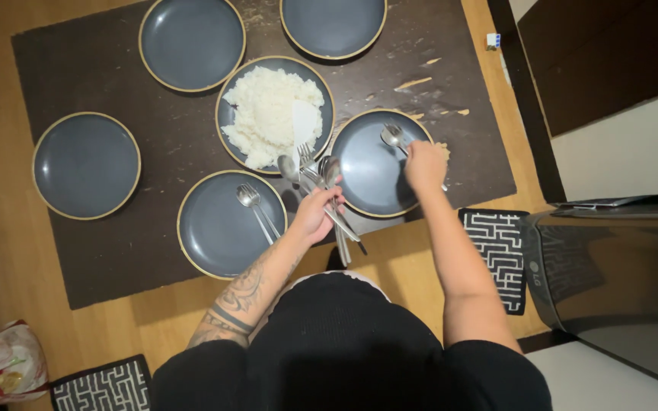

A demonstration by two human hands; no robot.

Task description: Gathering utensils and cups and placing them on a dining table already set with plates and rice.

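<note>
On mat: rice plate (pixel 247 91) | right hand (pixel 425 165) spoon (pixel 392 136) over plate (pixel 367 179)

6 dark plates (pixel 85 165) are counted, 1 heaped with rice (pixel 268 110); 2 patterned mats (pixel 503 255) and 1 dark table mat (pixel 154 144) are seen.

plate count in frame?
6. Two at the far edge, one far left, the rice plate in the centre, one near the left hand, one under the right hand. None look hidden.
</note>
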